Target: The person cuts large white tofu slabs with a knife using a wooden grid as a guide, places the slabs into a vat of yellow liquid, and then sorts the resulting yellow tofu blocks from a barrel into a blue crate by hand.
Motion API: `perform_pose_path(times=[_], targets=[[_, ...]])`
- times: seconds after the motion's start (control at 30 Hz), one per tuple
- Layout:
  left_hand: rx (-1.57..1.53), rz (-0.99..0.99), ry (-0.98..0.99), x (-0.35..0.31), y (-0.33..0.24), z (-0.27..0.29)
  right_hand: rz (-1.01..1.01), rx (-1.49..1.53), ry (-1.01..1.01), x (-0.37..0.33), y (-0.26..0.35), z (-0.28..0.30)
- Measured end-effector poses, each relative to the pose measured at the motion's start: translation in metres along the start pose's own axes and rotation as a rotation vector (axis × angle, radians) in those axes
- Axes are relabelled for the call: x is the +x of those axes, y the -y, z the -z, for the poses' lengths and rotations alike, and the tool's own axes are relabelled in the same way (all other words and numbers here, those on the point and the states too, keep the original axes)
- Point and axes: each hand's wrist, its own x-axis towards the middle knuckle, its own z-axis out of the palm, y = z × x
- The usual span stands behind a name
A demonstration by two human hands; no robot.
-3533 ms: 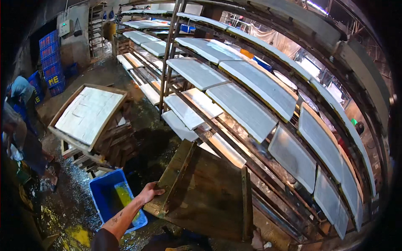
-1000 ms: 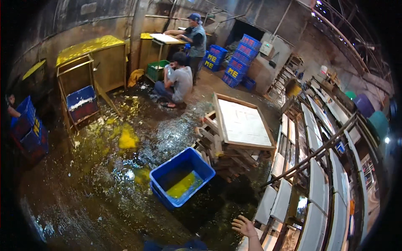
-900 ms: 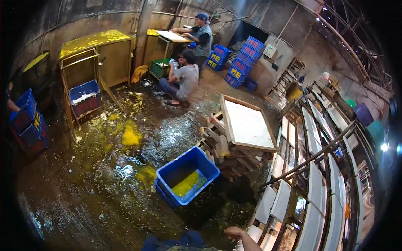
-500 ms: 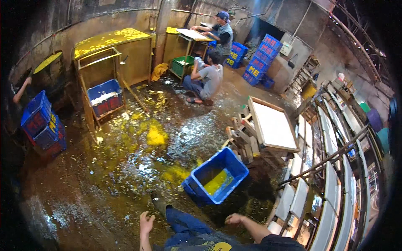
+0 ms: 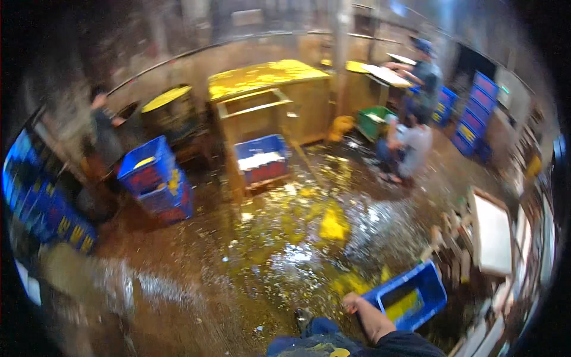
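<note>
My right hand [image 5: 353, 303] reaches up from the lower edge, beside the left corner of a blue plastic crate [image 5: 441, 284]. Its fingers look curled but are smeared by motion, and whether they touch the crate's rim I cannot tell. Shallow yellow liquid [image 5: 403, 306] lies in the bottom of that crate, which stands on the wet floor [image 5: 196, 285]. My left hand is out of view.
Ahead stands a large vat [image 5: 312, 113] topped with yellow liquid, with a blue crate of white pieces [image 5: 262, 160] before it. Stacked blue crates [image 5: 157, 178] stand left. A framed white board [image 5: 493, 233] rests right. Co-workers are at the far right [image 5: 413, 146] and left [image 5: 106, 128].
My view has swung left, so the room's things sit farther right. My left hand has left the picture. My right hand now appears beside the blue crate's left corner.
</note>
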Motion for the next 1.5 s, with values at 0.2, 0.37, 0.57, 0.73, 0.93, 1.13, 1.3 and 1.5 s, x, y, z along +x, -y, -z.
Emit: perform_pose_path(times=[0.2, 0.37, 0.57, 0.73, 0.93, 1.13, 1.3, 1.5], targets=[[-0.602, -0.473, -0.018, -0.001, 0.045, 0.012, -0.589, -0.323, 0.539, 0.297, -0.066, -0.117], [-0.351, 0.233, -0.246, 0.048, 0.055, 0.038, -0.813, 0.03, 0.582, 0.523, 0.008, -0.119], [-0.396, 0.127, -0.119, 0.133, -0.079, 0.086, -0.866, 0.183, 0.516, 0.514, -0.09, -0.021], [-0.655, -0.328, 0.117, 0.203, -0.181, 0.225, -1.411, 0.355, 0.372, 0.509, -0.033, -0.084], [-0.038, -0.64, -0.358, 0.251, -0.419, 0.249, -1.558, 0.497, 0.037, 0.484, 0.034, -0.116], [0.598, -0.777, -0.203, 0.28, -0.478, 0.278, -1.373, 0.642, -0.011, 0.54, 0.0, -0.149], [0.431, -0.416, -0.071, 0.276, -0.467, 0.305, -1.509, 0.689, 0.136, 0.645, -0.111, -0.127], [-0.232, -0.158, 0.119, 0.277, -0.508, 0.287, -1.369, -0.309, 0.237, 0.711, -0.259, -0.042]])
